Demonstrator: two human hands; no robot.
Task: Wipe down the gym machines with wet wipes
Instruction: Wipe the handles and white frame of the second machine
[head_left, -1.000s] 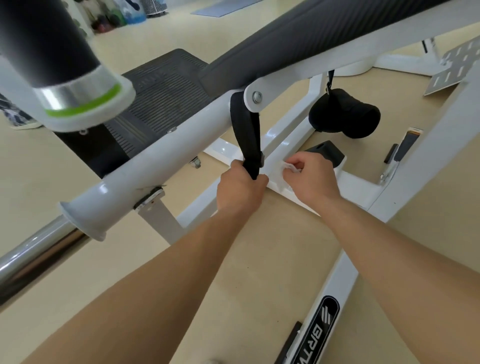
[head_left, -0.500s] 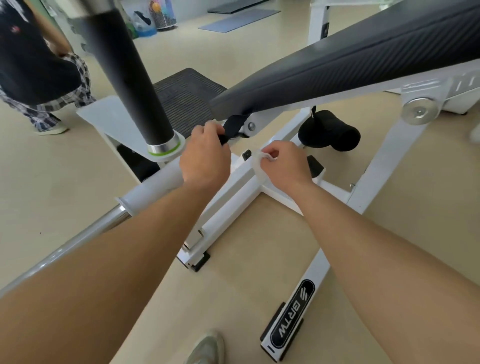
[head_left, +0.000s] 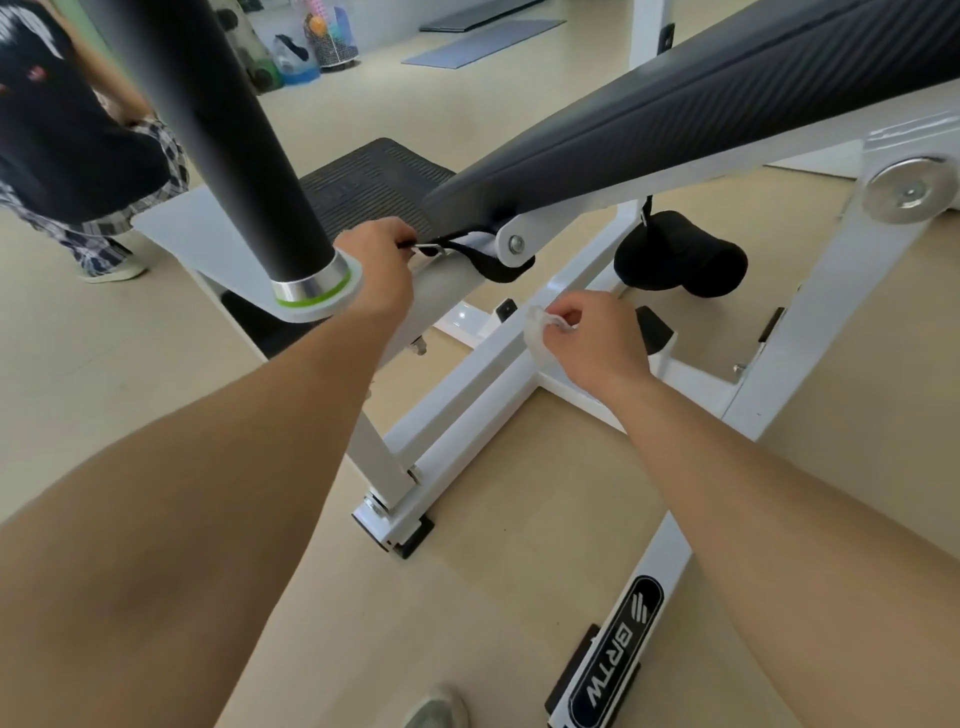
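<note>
At the far left another person (head_left: 78, 130) crouches on the floor. A thick black pole (head_left: 228, 145) rises near the camera, just left of the left hand (head_left: 376, 265), whose fingers curl round a black strap (head_left: 467, 254) under the slanted black pad (head_left: 675, 114). Further right, the right hand (head_left: 597, 338) pinches a crumpled wet wipe (head_left: 540, 332) just over the machine's white frame (head_left: 457, 413). A black roller (head_left: 680, 265) hangs beyond it.

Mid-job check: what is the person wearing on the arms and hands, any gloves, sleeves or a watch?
Nothing shows on them. The left hand and the right hand are bare, without gloves. The left forearm and the right forearm are uncovered to the frame edge: no sleeves, no watch or band at either wrist. No rings on the finger parts in view.
</note>
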